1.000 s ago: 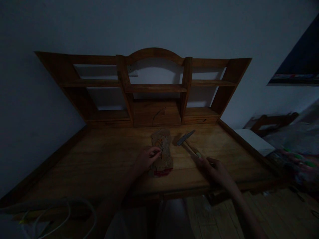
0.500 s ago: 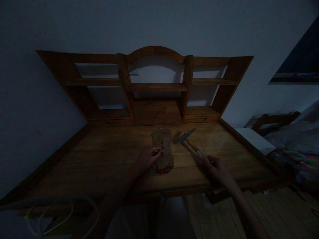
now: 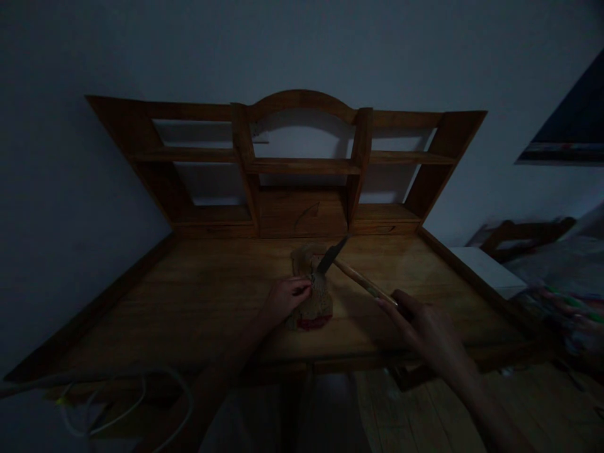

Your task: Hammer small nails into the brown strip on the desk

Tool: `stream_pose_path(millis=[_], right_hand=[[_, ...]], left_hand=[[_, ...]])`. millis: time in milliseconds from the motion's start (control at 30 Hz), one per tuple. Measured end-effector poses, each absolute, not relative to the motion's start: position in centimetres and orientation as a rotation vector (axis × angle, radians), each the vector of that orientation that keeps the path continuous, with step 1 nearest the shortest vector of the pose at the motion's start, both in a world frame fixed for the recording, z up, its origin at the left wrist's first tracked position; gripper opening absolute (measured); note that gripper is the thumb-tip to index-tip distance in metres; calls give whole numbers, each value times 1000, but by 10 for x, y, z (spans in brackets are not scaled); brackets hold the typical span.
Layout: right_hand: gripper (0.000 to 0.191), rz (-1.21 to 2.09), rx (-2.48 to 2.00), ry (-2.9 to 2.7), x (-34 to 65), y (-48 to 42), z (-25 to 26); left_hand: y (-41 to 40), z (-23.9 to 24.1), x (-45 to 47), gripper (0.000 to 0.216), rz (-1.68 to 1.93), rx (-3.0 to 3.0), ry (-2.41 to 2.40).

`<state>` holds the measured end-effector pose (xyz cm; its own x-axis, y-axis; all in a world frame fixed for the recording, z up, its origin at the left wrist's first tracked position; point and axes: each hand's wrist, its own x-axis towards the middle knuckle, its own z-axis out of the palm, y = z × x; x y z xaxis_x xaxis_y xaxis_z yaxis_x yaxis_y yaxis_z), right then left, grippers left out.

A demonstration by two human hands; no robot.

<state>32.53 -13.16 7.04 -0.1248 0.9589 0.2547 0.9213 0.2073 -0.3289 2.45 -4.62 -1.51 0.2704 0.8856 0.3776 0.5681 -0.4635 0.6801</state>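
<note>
The scene is very dark. A rough brown slab with a red front edge (image 3: pixel 314 301) lies in the middle of a wooden desk (image 3: pixel 198 302). My left hand (image 3: pixel 283 297) rests on the slab's left side, fingers pinched together over something too small to name. My right hand (image 3: pixel 419 324) is closed round the wooden handle of a small hammer (image 3: pixel 352 272). The hammer's metal head hangs over the slab's top, just above my left fingertips.
A wooden hutch with shelves and an arched top (image 3: pixel 292 163) stands at the back of the desk against a pale wall. White cables (image 3: pixel 117 402) lie at the lower left. A chair (image 3: pixel 519 236) and coloured clutter (image 3: pixel 566 308) sit to the right.
My right hand has lifted the hammer off the desk and swung its head left, over the slab. My left hand has stayed on the slab.
</note>
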Motion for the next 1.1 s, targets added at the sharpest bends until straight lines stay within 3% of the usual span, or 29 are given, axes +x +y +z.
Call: stream_pose_path(millis=[533, 1100], right_hand=[[36, -228, -1682, -2265, 304, -130, 65], [39, -136, -1668, -2181, 306, -129, 62]], left_hand=[[-45, -17, 23, 21, 1060, 2096, 1262], [-43, -22, 21, 21, 1111, 2179, 1227]])
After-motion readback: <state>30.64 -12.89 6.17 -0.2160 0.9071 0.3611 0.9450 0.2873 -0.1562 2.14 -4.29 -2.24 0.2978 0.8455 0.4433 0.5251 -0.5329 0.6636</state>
